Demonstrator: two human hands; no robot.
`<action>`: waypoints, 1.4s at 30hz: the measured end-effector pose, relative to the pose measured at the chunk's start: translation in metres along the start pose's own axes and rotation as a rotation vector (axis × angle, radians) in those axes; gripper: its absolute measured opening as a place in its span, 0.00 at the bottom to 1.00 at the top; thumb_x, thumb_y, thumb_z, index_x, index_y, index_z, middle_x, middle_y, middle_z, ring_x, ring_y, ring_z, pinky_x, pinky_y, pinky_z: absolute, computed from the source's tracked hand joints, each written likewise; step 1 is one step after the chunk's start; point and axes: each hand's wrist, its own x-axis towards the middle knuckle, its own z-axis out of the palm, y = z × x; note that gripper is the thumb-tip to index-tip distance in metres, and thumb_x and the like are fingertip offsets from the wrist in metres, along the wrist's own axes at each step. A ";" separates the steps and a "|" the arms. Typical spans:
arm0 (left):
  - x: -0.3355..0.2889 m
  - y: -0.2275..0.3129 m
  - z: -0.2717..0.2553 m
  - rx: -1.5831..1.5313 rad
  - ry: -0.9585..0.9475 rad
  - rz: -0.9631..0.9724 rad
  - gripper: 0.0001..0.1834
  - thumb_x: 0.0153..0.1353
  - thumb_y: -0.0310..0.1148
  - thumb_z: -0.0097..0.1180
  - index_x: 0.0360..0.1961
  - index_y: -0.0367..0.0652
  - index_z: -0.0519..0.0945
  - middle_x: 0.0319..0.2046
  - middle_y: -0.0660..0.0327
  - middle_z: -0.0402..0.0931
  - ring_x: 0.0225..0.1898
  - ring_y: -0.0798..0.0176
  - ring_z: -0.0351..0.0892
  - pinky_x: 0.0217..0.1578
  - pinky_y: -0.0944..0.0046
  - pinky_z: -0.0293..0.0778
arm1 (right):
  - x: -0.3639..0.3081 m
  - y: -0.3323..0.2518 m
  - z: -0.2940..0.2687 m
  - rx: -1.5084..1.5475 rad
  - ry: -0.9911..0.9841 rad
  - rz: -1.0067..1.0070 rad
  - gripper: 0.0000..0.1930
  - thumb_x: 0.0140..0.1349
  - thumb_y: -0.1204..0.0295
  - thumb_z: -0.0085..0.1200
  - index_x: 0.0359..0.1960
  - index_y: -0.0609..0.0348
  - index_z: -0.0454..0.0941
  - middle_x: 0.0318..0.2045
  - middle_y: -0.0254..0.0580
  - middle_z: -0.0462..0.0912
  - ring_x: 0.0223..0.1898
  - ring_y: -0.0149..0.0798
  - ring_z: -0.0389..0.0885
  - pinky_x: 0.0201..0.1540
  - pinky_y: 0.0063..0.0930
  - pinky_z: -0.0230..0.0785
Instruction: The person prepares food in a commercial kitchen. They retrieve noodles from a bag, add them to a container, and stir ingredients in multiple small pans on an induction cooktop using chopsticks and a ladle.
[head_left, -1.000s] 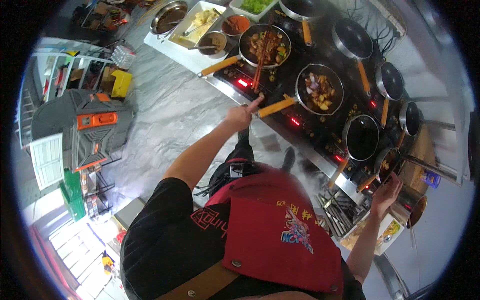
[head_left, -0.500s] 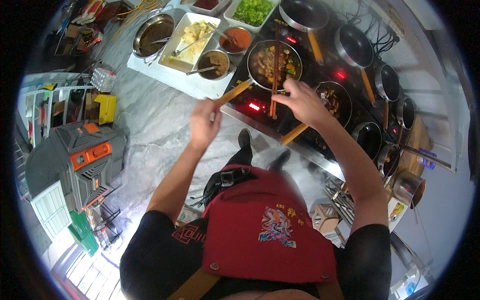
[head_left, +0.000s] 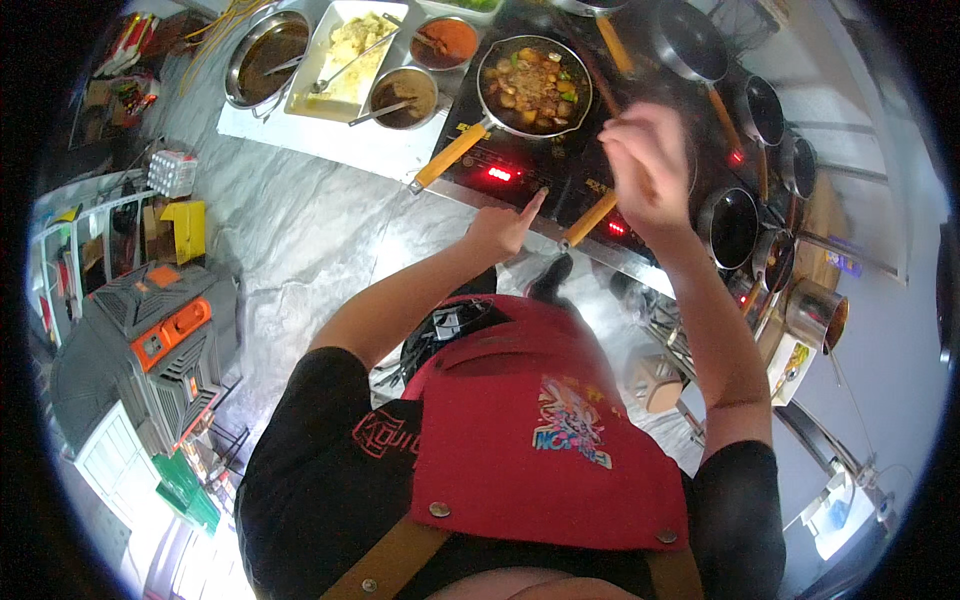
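My left hand (head_left: 503, 228) has let its index finger stretch to the cooktop's control panel (head_left: 520, 180), the other fingers curled and nothing held. To its upper left lies the wooden handle of a frying pan (head_left: 535, 88), which holds chunks of browned food with bits of green. My right hand (head_left: 648, 170), smeared by motion, is closed on dark brown chopsticks (head_left: 603, 88) that point up and away, right of that pan. Below it a second wooden pan handle (head_left: 590, 218) sticks out; most of that pan is hidden behind the hand and forearm.
Several more pans (head_left: 728, 228) stand on the burners at right. Left of the cooktop are a white tray of pale yellow food (head_left: 300, 98), a bowl of orange-red sauce (head_left: 443, 62), a bowl of brown paste (head_left: 428, 115) and a pot of dark liquid (head_left: 238, 80).
My left hand has let go of the pan handle and moved right to the control panel. My right hand has lifted the chopsticks out of the pan and moved right.
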 end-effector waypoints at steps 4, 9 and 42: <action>0.012 0.000 0.021 0.118 -0.015 -0.013 0.50 0.65 0.31 0.59 0.86 0.42 0.51 0.21 0.53 0.84 0.19 0.46 0.84 0.23 0.45 0.80 | -0.028 -0.054 -0.058 -0.025 0.150 0.144 0.10 0.75 0.81 0.57 0.51 0.62 0.89 0.55 0.47 0.78 0.52 0.41 0.85 0.57 0.31 0.77; 0.021 0.014 -0.029 -0.052 0.147 -0.011 0.33 0.64 0.34 0.63 0.72 0.46 0.76 0.29 0.55 0.87 0.30 0.47 0.88 0.34 0.45 0.83 | -0.092 -0.075 -0.083 0.290 0.419 0.441 0.11 0.80 0.76 0.52 0.54 0.65 0.85 0.57 0.50 0.79 0.54 0.49 0.88 0.62 0.44 0.83; -0.286 0.193 -0.109 -1.618 0.595 -0.534 0.15 0.78 0.44 0.61 0.37 0.48 0.73 0.21 0.74 0.66 0.13 0.75 0.63 0.12 0.69 0.59 | -0.118 -0.025 -0.161 2.096 -0.278 0.474 0.12 0.83 0.66 0.52 0.54 0.62 0.81 0.52 0.43 0.86 0.50 0.39 0.81 0.56 0.36 0.76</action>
